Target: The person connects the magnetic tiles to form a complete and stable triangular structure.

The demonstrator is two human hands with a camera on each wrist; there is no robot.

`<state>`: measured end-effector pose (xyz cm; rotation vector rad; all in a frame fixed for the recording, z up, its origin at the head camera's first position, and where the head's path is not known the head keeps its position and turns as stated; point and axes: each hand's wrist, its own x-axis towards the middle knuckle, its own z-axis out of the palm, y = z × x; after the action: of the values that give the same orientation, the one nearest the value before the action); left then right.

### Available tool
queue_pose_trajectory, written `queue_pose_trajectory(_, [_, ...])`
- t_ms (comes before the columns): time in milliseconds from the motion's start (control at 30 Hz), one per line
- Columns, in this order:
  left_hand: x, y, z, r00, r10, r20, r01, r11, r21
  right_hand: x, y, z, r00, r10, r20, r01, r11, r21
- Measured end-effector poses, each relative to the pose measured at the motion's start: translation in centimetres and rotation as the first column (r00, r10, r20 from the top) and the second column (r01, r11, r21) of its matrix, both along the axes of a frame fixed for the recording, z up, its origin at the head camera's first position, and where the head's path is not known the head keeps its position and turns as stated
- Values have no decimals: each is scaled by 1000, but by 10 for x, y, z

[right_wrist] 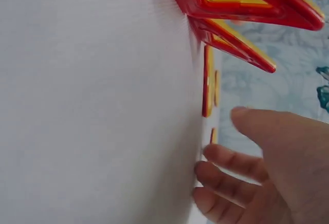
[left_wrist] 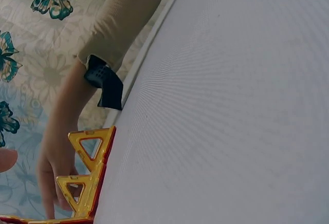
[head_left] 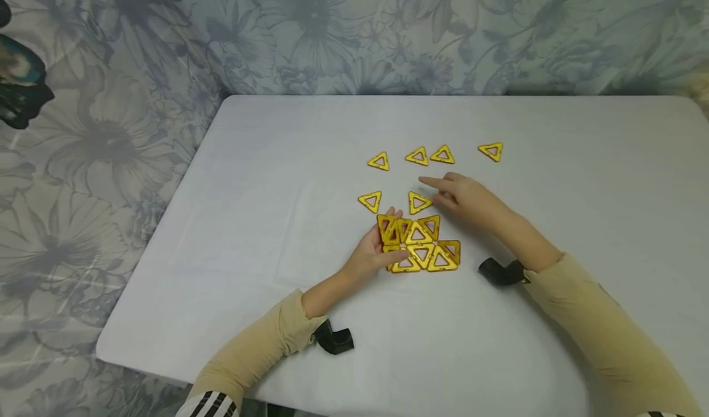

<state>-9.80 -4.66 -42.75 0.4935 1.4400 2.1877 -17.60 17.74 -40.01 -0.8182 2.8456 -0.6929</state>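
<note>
Nearest to me are two beige fabric sleeves, banded in black and white stripes at the lower edge of what I can see. A black wrist-worn device sits at the left cuff, and a matching black wrist device at the right one.

Just beyond the left cuff, the left hand grips a cluster of joined yellow triangular plastic frames, thumb laid over its near side and fingertips showing behind its upper edge. The frames show red along their sides, and some panels stand at an angle to the others; whether the cluster touches the table, I can't tell.

A little farther, the right hand has its index finger stretched out, the others loosely bent and well parted, with nothing in its hold. Its thumb is right by a loose yellow triangle; I can't make out whether they touch. Another yellow triangle lies to the left, just past the left fingertips.

Beyond those, four more yellow triangles lie in a rough row, the middle two close together and the rightmost well apart. They all rest on the white table. Behind it rises grey-blue floral wallpaper, with a dark butterfly at far left.
</note>
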Motion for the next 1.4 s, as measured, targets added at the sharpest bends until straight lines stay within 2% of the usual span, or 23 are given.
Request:
queue_pose_trajectory(133, [0,1,1,1000,-8,8,8,1000,7,-3,-4,-3,994,102,-26,-99,990,96])
queue_pose_trajectory(233, [-1,1,-1,1000,-11,5,11,1000,3,-4,-4,-5,992,128,-16,-125,986,110])
queue_pose_trajectory(433, [-2,0,-4,1000,-1,-3,1,1000,-14,-5,-4,-6,991,130,-3,-130,990,54])
queue_pose_trajectory(600, [-1,-1,-3,1000,-2,1,2,1000,-14,-4,-4,-5,991,128,-29,-127,992,12])
queue_pose_trajectory(767, [-1,0,-2,1000,5,-17,-6,1000,-30,-5,-7,-3,988,147,-51,-144,988,50])
queue_pose_trajectory(900, [-1,1,-2,1000,4,-20,-5,1000,-27,-5,-6,-1,988,153,-19,-151,986,72])
queue_pose_trajectory(1067, [-1,2,-3,1000,2,-14,-2,1000,-14,-4,-2,0,989,150,-3,-150,987,51])
queue_pose_trajectory(1200, [-1,1,-2,1000,3,-21,-4,1000,-20,-4,0,-1,984,180,-2,-179,982,57])
queue_pose_trajectory(1400, [-1,1,-3,1000,6,-29,-6,1000,-26,-4,2,0,986,134,101,-141,988,66])
